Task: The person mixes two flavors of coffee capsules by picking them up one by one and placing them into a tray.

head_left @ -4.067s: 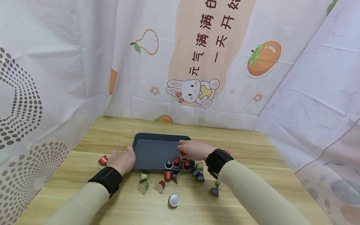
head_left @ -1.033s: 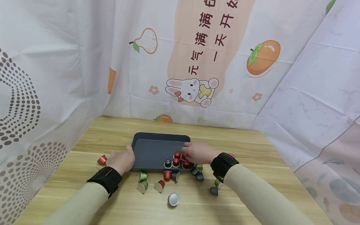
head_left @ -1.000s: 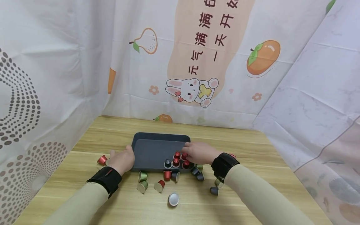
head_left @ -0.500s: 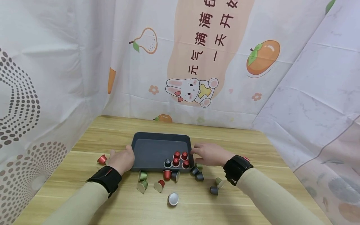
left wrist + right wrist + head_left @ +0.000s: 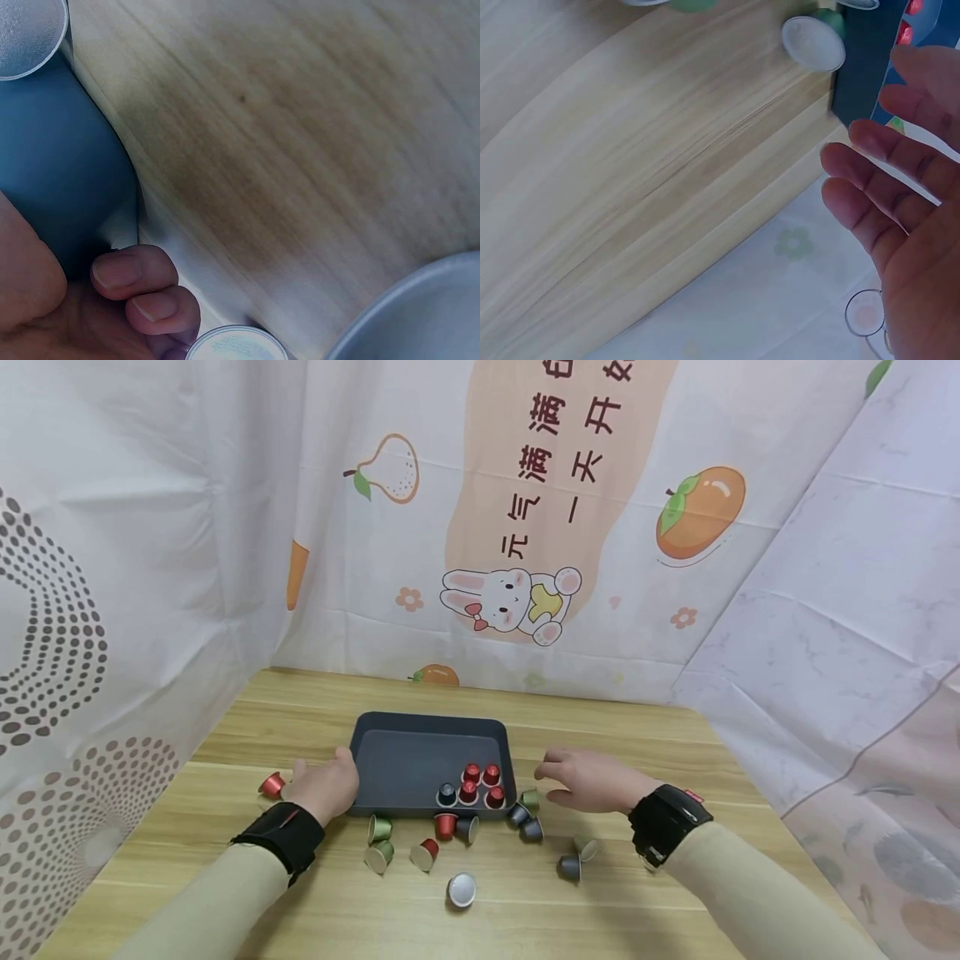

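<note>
My left hand [image 5: 324,787] grips the left wall of the dark grey tray [image 5: 420,724]; two curled fingertips show beside its corner in the left wrist view. Several red coffee capsules [image 5: 472,774] stand foil-side down in the tray's near right corner, with one black capsule [image 5: 446,793] beside them. My right hand [image 5: 588,779] hovers over the table to the right of the tray, fingers parted and slightly bent, holding nothing. Just left of its fingertips lie a green capsule [image 5: 530,800] and a dark capsule [image 5: 518,814].
Red, green and dark capsules lie along the tray's near side, among them a red one [image 5: 446,826]. A capsule with its silver lid up [image 5: 461,890] lies nearest me. Another red capsule [image 5: 272,786] sits left of my left hand. Printed curtains [image 5: 360,643] surround the wooden table [image 5: 622,735].
My right hand has set a red capsule upright in the tray, let go, and drawn away to the right past the rim. My left hand has stayed at the tray's left side.
</note>
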Demonstrator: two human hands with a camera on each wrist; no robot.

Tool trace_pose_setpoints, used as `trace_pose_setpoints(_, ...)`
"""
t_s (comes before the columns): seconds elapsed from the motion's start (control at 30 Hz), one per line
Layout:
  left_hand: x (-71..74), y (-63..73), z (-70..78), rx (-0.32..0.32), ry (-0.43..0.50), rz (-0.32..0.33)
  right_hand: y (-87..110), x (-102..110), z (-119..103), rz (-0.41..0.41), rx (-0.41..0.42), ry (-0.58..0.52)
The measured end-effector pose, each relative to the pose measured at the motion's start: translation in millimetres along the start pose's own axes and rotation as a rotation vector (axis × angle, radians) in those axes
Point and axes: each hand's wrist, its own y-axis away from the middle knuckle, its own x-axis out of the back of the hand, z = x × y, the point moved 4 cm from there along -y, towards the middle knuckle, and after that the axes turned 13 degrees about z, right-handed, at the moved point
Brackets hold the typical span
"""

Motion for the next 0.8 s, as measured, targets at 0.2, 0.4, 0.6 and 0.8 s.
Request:
trace_pose_setpoints(0.2, 0.7, 0.7, 1.0, -0.028, -0.017, 0.007, 15.8, 5, 4, -0.005, -0.015, -0.005)
trace_pose_setpoints(0.4, -0.7, 1.8, 1.9, -0.087, -0.043, 0.017, 29.9, 5, 7, -0.024, -0.044, 0.003)
trace_pose_setpoints(0.6, -0.3, 1.8, 2.2, -0.122, -0.059, 0.033, 40.0, 5, 9, -0.045, -0.089, 0.002)
trace_pose_setpoints(0.8, -1.0, -0.5, 0.9, -0.070, -0.040, -0.001, 49.6, 5, 11, -0.058, -0.090, -0.019)
